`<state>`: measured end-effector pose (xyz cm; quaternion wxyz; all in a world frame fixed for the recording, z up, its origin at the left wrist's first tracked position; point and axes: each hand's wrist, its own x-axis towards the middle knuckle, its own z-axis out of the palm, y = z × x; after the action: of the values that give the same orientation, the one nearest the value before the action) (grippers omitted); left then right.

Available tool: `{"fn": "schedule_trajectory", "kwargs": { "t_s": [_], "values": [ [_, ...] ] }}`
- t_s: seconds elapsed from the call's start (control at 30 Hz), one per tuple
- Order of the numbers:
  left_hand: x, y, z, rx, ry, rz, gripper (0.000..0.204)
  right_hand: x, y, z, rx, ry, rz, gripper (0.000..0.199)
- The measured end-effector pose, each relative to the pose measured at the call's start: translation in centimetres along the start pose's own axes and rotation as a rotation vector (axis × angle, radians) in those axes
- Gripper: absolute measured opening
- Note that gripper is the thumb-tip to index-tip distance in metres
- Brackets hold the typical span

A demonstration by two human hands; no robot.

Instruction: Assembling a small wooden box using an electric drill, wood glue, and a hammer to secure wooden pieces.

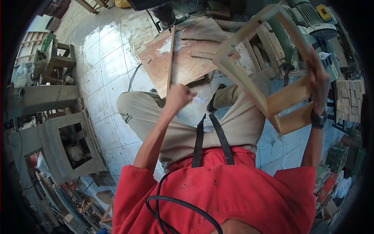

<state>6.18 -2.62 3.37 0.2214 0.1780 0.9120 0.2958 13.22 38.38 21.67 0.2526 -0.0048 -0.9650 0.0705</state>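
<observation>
My right hand (320,80) grips the right side of a pale wooden frame (241,78), an open box-like piece with slats and corner joints. It is tilted up over my right thigh. My left hand (180,96) is closed in a fist above my left knee, and whatever it may hold is hidden. Beside that fist is the near end of a long thin wooden strip (172,58), which runs away across a reddish plywood sheet (156,58) on the floor. I cannot tell whether the fist touches the strip.
Two short wood pieces (202,55) lie on the plywood. A grey machine cabinet (54,144) stands on the left. Behind the frame is a motor (307,13); stacked wood blocks (349,99) sit at the right. Pale tiles (105,85) cover the floor.
</observation>
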Motion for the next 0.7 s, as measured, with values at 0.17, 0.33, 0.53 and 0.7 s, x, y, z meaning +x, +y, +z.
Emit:
{"fn": "schedule_trajectory", "kwargs": {
  "t_s": [0.17,0.33,0.53,0.7],
  "values": [
    [2.1,-1.7,-2.4,-0.828,0.403,-0.160,0.026,6.6,1.4,7.0,0.217,-0.169,-0.193,0.050],
    [3.8,-4.4,-1.1,-0.663,0.801,0.034,0.027,10.7,-1.1,14.2,0.355,-0.285,-0.306,0.049],
    [4.5,-4.8,-1.5,-0.504,0.788,0.031,0.041,13.5,-1.7,23.0,0.534,-0.348,-0.363,0.048],
    [4.3,-5.1,-0.9,-0.653,0.632,0.076,0.046,15.2,-2.8,25.8,0.394,-0.461,-0.343,0.049]
  ]
}}
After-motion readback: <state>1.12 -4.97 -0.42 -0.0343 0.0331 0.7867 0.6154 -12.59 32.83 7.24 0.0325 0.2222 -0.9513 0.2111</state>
